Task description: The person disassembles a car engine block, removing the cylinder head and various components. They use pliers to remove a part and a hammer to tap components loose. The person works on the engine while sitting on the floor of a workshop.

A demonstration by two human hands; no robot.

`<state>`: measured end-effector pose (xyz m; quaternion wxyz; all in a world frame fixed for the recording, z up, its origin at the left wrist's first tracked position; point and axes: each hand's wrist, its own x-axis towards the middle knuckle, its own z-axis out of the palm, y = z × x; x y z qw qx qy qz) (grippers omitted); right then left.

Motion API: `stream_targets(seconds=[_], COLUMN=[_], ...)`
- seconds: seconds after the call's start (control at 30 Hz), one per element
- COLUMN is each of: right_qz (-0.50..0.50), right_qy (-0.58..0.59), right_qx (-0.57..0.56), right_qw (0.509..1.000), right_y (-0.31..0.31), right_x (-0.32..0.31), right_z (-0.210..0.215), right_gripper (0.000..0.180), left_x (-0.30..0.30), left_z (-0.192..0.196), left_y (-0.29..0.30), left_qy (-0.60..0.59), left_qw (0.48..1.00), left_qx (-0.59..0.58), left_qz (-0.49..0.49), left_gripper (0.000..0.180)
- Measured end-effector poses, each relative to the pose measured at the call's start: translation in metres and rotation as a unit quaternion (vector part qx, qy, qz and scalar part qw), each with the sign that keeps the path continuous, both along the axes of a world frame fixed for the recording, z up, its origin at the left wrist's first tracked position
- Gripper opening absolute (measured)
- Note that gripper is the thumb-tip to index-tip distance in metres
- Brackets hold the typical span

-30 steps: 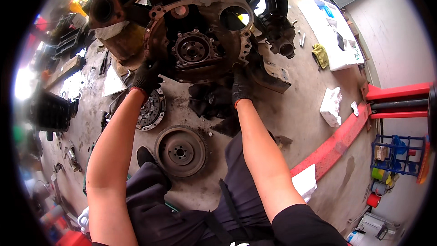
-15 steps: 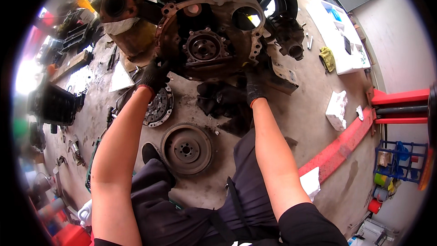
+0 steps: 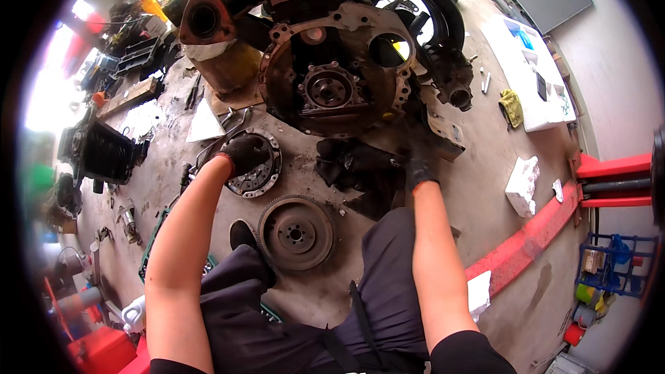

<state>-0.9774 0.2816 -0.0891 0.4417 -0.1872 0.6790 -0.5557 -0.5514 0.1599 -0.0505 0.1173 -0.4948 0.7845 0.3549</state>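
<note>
My left hand (image 3: 247, 155), in a dark glove with a red cuff, is over the clutch pressure plate (image 3: 276, 166), a round metal cover on the floor; its fingers blend into the dark parts. My right hand (image 3: 421, 168), gloved too, is low beside a black crumpled cloth (image 3: 346, 159). Its fingers are smeared and dark, so what they touch is hidden. Ahead stands an engine with its rear housing plate (image 3: 269, 73) facing me and the bolted crankshaft end (image 3: 328, 89) in its middle. A toothed flywheel (image 3: 296, 234) lies flat between my feet.
A metal block (image 3: 445, 133) sits right of the engine. A red lift arm (image 3: 519, 246) crosses the floor at the right, near white foam (image 3: 522, 187). A yellow-green glove (image 3: 511, 109) lies by a white tray (image 3: 547, 120). A black gearbox-like part (image 3: 100, 152) stands at the left.
Both hands have come away from the engine's lower rim. The left has dropped to the pressure plate; the right has moved lower and nearer to me. The view has shifted slightly.
</note>
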Motion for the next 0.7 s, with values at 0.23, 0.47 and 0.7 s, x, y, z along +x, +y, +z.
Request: stream_targets(seconds=[0.23, 0.47, 0.7], right_qz=[-0.047, 0.191, 0.502], right_qy=[0.045, 0.089, 0.443], right_qx=[0.145, 0.330, 0.079], right_qw=[0.987, 0.920, 0.739], right_y=[0.162, 0.316, 0.261], right_x=[-0.095, -0.031, -0.011], right_z=[-0.014, -0.077, -0.094], right_gripper=[0.018, 0.014, 0.030], left_x=[0.028, -0.003, -0.041], left_z=[0.138, 0.283, 0.226], left_y=[0.069, 0.203, 0.229], left_qy=[-0.099, 0.002, -0.080], left_qw=[0.993, 0.986, 0.995], left_qx=[-0.056, 0.079, 0.003], left_qz=[0.024, 0.146, 0.052], left_gripper=[0.052, 0.058, 0.048])
